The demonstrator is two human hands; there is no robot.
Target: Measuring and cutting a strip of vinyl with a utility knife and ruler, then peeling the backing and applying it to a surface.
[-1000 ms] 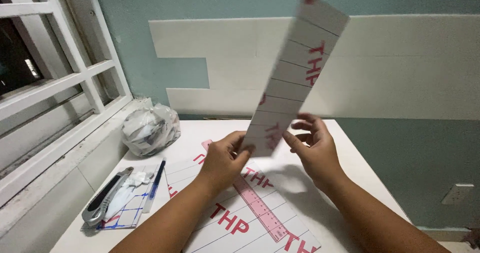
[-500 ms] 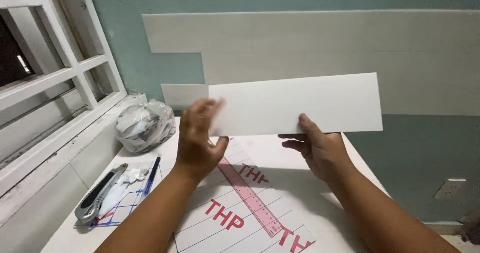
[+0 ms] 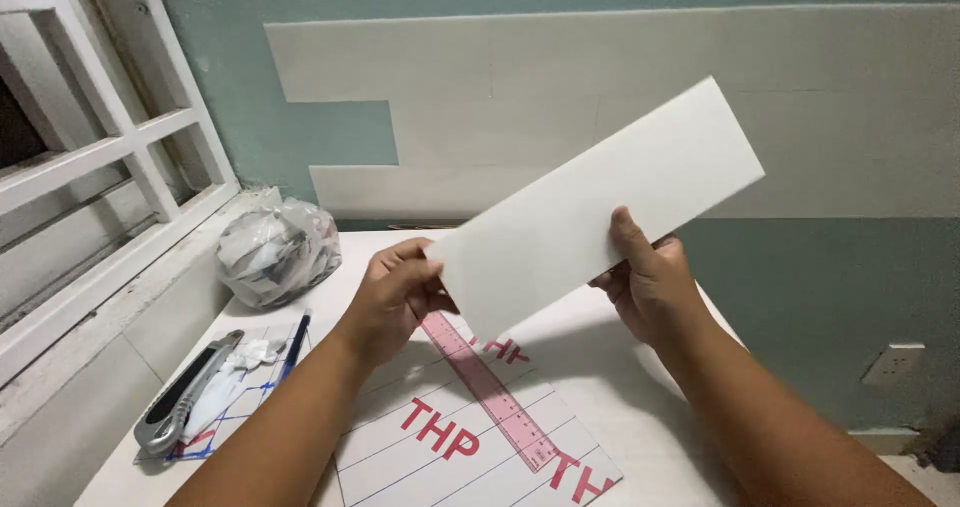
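- White and stiff-looking, a long rectangular panel strip (image 3: 600,207) is what we hold up in front of the wall, its plain face towards us, tilted so its right end rises towards the upper right.
- Our left hand (image 3: 395,302) pinches the lower left corner of the strip, fingers curled narrow around the edge, with the thumb on the near face.
- Our right hand (image 3: 650,282) grips the strip's lower edge near its middle, thumb pressed on the front, the other fingers hidden behind it.
- Below the hands, on the white table (image 3: 640,417), a sheet with red letters and ruled lines (image 3: 460,437) lies flat, and a pink translucent ruler (image 3: 490,392) rests diagonally across it.
- At the table's left edge we see a grey utility knife (image 3: 185,397), just beside a crumpled scrap of white backing (image 3: 235,372) and a blue pen (image 3: 293,347).
- A knotted clear plastic bag of scraps (image 3: 275,252) sits near the back left corner, beside the white window frame (image 3: 110,157).
- On the teal wall (image 3: 310,137) behind, pale panels (image 3: 560,77) are already stuck in staggered rows.
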